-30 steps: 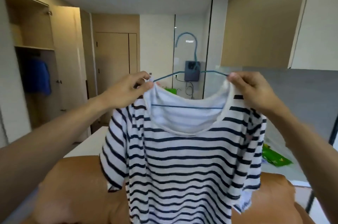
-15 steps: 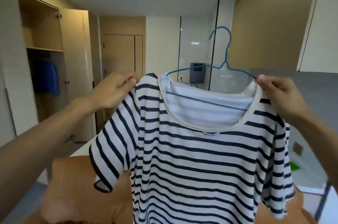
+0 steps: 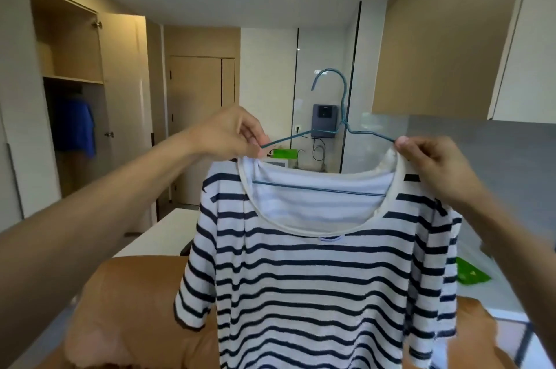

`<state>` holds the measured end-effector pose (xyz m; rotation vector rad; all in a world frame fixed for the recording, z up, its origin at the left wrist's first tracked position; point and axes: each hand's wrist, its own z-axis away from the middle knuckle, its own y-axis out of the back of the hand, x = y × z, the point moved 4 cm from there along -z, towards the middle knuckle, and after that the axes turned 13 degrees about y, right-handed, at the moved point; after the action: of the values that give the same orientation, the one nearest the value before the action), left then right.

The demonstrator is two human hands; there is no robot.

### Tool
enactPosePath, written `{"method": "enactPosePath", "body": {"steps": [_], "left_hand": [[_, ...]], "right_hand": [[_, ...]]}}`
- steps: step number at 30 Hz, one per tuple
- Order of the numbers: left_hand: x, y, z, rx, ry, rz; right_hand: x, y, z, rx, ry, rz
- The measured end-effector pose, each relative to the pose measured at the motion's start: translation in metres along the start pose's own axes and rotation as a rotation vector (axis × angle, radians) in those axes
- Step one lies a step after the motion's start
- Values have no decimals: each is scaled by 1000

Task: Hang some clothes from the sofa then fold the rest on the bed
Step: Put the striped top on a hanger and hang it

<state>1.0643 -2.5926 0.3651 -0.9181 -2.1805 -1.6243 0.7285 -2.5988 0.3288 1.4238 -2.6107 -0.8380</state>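
Wardrobe (image 3: 69,67) open out back, and over the sofa (image 3: 135,308) both my left hand (image 3: 228,134) and right hand (image 3: 433,164) pinch the striped shirt (image 3: 316,278) at its shoulders on a wire hanger (image 3: 343,116), light floppy stuff that'd probably slip, so I'd grab cloth and wire together.

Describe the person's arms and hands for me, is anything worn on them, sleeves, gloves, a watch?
Both are bare. The left hand and right hand show no gloves and no rings that I can make out. The left forearm and right forearm have no sleeves in view, and no watch or band shows at either wrist.
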Motion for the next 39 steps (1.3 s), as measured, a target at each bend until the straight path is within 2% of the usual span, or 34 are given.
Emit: {"method": "enactPosePath", "body": {"steps": [5,7,8,9,12,13,14,16,18,20,23,25,32,39], "left_hand": [[-14,5,-3,-278,253,201],[-18,11,-5,-286,307,278],[-20,13,-6,-239,310,262],[-21,15,-8,-143,286,168],[-10,9,-10,250,61,-380],[-5,1,-9,297,0,-530],[-3,-7,-9,289,-4,-643],[-7,-15,-11,204,98,-789],[-12,-17,-14,74,216,-849],[-16,-17,-19,-15,258,-894],[-20,-17,-25,-116,275,-926],[-24,-15,-30,-127,262,-908],[-20,-12,-38,34,150,-758],[-24,-14,-44,142,217,-769]], "right_hand": [[2,-5,1,-29,37,-6],[4,-7,1,-42,54,10],[4,-7,1,-42,63,22],[4,-8,1,-38,74,35],[-2,-10,0,-16,109,46],[-4,-12,-1,-3,115,46],[-6,-13,-2,8,123,51],[-9,-18,-3,13,141,67],[-10,-21,-3,3,158,81],[-10,-24,-3,-3,163,94],[-7,-26,-2,-3,168,106],[-5,-26,0,-5,165,110],[-2,-31,5,-9,159,103],[5,-30,11,6,111,74]]}}
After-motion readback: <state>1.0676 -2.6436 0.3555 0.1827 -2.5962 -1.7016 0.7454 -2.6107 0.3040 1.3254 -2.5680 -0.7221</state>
